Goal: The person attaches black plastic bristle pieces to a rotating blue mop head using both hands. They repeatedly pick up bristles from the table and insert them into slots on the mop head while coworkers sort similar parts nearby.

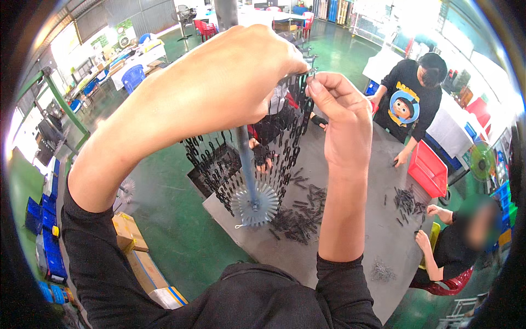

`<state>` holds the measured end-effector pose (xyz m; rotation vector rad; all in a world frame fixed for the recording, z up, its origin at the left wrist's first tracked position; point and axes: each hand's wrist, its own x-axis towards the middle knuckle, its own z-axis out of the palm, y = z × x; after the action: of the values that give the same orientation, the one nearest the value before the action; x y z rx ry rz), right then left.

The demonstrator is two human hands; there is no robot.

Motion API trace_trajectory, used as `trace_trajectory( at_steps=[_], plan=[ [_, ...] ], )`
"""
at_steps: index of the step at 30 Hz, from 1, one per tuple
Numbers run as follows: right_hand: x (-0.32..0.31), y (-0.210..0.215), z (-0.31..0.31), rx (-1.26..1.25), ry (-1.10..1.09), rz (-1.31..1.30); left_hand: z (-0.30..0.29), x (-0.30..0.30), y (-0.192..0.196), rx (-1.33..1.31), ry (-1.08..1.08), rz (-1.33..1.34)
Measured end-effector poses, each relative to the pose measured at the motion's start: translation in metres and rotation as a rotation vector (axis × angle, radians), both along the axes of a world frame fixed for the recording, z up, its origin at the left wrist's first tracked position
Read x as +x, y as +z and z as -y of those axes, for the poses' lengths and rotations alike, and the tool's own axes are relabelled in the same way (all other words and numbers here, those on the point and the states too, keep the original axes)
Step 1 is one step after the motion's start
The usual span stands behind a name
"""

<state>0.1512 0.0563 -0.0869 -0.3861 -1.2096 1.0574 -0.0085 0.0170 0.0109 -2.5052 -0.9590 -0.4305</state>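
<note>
A grey upright pole (247,164) rises from a toothed round disc (266,207). Around it hang many strands of small black clip-like pieces (289,143), forming a ring. My left hand (263,68) reaches across the top of the strands, bent at the wrist; its fingers are mostly hidden behind the hand. At the right side of the ring, my right hand (344,109) pinches thumb and forefinger together by a small dark hook end. Whatever lies between those fingertips is too small to name. Dark hooks (307,55) stick out just beyond both hands.
Loose black pieces (301,216) lie heaped on the grey table (285,263), with another heap (408,203) to the right. A red bin (428,169) stands beside a standing co-worker (411,101). Another person (460,241) sits at the right edge. Cardboard boxes (143,268) are at lower left.
</note>
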Motion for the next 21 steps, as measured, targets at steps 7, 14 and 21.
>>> trace_trajectory(
  at_steps=[7,14,21],
  plan=[
    [0.025,-0.011,0.002,0.007,0.265,-0.049,0.003,0.006,-0.010,-0.009,-0.136,0.039],
    [0.063,-0.025,0.003,0.031,0.201,-0.066,0.001,0.002,-0.010,0.021,-0.107,0.019],
    [0.105,-0.017,-0.003,-0.008,-0.488,0.715,0.004,-0.017,0.000,-0.046,-0.180,0.034]
  ],
)
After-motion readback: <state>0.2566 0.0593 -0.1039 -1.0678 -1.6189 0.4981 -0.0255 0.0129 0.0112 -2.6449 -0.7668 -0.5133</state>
